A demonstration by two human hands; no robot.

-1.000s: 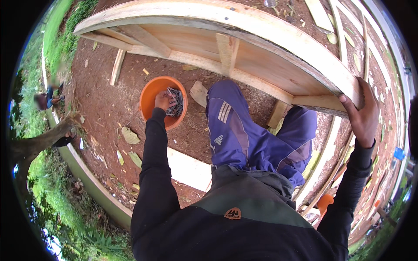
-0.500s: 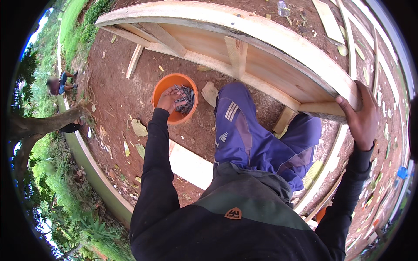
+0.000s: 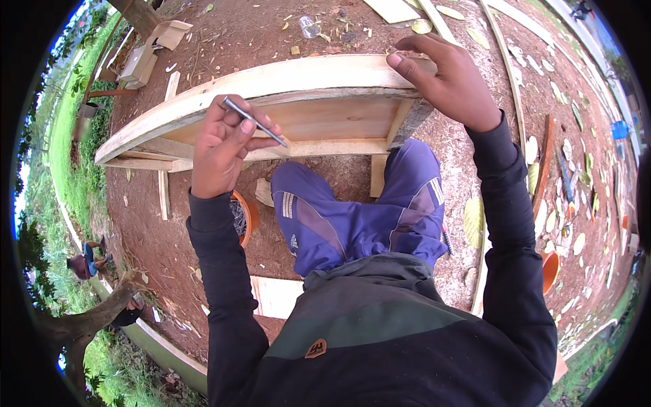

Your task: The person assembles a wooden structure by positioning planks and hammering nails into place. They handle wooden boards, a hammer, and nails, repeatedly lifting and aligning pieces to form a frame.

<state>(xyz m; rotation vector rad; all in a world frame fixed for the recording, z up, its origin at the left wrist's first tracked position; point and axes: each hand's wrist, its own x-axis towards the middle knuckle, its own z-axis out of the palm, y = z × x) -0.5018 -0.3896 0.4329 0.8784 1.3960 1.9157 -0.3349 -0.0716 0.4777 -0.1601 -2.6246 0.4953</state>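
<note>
My left hand (image 3: 222,146) is raised in front of the frame's left half, its thumb and fingers pinching a long grey nail (image 3: 255,122) that slants down to the right. The wooden frame (image 3: 305,73), pale boards backed by a panel, stands on edge across my knees' far side. At its right end my right hand (image 3: 454,85) grips the top board, thumb on the near side; some of its fingertips are hidden behind the board. Below my left wrist stands an orange bucket (image 3: 251,216), partly covered by my sleeve, with several nails (image 3: 239,220) inside.
A board (image 3: 278,296) lies by my left hip. Long timber strips (image 3: 505,68) and a handsaw (image 3: 565,183) lie on the soil to the right, near another orange bucket (image 3: 550,271). A clear bottle (image 3: 309,28) lies beyond the frame. Another person (image 3: 85,263) is far left.
My left hand has come up out of the bucket with a nail. My right hand has shifted left and away along with the frame's end. The view has turned rightward.
</note>
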